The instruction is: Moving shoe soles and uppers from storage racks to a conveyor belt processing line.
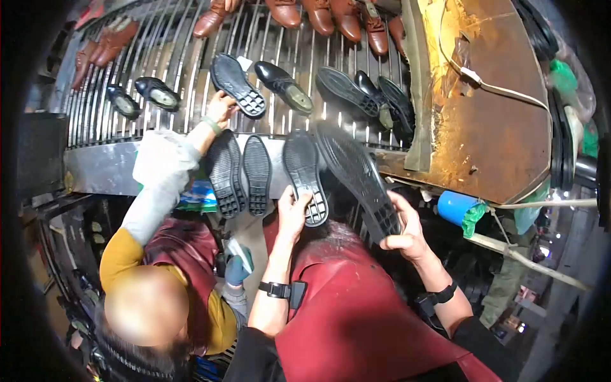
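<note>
My left hand [293,215] is closed on the heel end of a black shoe sole [300,156], whose blocky heel tread shows light between the lugs. In my right hand [408,230] is a longer black shoe sole [349,164], tilted up to the left and gripped at its heel. A second layer seems to lie under it, but I cannot tell for sure. Left of my left hand, several more ribbed black soles [257,175] stand against the metal edge [108,167] of the roller rack.
Black shoes [284,87] and brown shoes [284,13] lie on the rack's metal rollers [188,70]. On the left, a co-worker's hand [219,111] touches an upturned black shoe [237,84]. At right are a worn brown board [490,121], a white cable [509,94] and a blue cup [457,207].
</note>
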A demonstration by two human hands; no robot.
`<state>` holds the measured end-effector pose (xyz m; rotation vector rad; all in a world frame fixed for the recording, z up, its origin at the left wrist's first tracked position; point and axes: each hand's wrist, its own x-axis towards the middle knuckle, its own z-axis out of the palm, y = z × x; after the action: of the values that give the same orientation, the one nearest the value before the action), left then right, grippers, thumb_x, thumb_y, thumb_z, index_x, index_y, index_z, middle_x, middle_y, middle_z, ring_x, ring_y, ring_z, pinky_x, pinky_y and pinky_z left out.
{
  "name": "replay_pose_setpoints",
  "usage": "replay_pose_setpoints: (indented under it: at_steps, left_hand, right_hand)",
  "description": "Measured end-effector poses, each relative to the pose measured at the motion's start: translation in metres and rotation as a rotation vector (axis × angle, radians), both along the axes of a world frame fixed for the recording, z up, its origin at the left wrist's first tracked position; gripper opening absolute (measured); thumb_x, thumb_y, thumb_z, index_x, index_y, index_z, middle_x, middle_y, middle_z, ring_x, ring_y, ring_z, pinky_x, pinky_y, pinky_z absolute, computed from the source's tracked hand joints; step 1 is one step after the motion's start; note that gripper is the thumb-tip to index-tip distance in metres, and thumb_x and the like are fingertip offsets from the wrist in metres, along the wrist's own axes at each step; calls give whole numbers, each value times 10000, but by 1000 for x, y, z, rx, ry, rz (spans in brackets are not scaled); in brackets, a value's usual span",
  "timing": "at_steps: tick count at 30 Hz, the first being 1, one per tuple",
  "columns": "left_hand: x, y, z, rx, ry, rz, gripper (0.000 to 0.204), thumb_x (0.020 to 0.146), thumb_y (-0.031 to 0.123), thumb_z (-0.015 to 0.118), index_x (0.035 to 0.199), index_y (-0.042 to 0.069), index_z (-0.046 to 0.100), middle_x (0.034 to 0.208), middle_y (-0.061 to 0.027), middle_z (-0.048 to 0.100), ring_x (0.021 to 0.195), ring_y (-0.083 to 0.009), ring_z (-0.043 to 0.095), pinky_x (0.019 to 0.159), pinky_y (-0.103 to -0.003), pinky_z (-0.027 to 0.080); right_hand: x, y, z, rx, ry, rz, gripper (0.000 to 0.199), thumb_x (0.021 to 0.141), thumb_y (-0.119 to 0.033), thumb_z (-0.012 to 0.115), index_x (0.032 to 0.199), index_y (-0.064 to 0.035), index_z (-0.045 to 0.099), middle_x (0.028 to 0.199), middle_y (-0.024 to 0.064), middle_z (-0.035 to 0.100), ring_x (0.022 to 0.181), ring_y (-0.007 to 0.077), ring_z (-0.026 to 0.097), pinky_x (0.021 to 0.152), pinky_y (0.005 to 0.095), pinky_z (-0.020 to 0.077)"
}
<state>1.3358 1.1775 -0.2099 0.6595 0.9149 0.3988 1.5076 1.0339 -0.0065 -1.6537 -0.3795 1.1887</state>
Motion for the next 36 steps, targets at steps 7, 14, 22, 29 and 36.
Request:
replay_pose_setpoints:
  at_steps: [7,14,22,29,36]
  left_hand:
    - [9,38,49,-173,-386,39,452,890,28,779,1303,-24,602,1180,-101,717,1065,-181,696,991,-345,541]
    - [20,49,75,-142,-468,2,605,813,-61,812,1359,-64,552,1218,-128,697,1102,-202,682,1024,-357,521]
    - [27,46,100,37,-287,-10,617,826,-101,787,1383,-80,520,1242,-139,679,1101,-196,689,994,-338,547]
    - [33,44,105,146,-260,16,589,866,109,845,1345,-82,560,1231,-122,677,1153,-187,644,1039,-348,486]
    - [45,57,134,91,-185,120,427,886,105,807,1244,-53,635,1149,-87,708,1044,-144,650,982,-304,482]
  right_hand:
    - [28,38,23,-200,-634,196,964,566,-167,815,1444,36,472,1278,156,556,1225,299,557,1103,398,411]
    - [39,46,40,-313,-583,204,1006,538,29,770,1483,38,427,1333,95,574,1248,204,550,1126,342,384]
    - [58,46,45,-160,-565,265,1005,575,-128,819,1488,50,440,1359,193,558,1302,347,528,1148,426,389]
    - [66,46,49,-81,-437,361,1024,572,-203,850,1484,49,459,1373,179,580,1294,314,547,1136,404,402]
    - [65,58,62,-103,-43,345,967,575,-178,843,1461,32,518,1396,141,606,1277,209,578,1126,361,414]
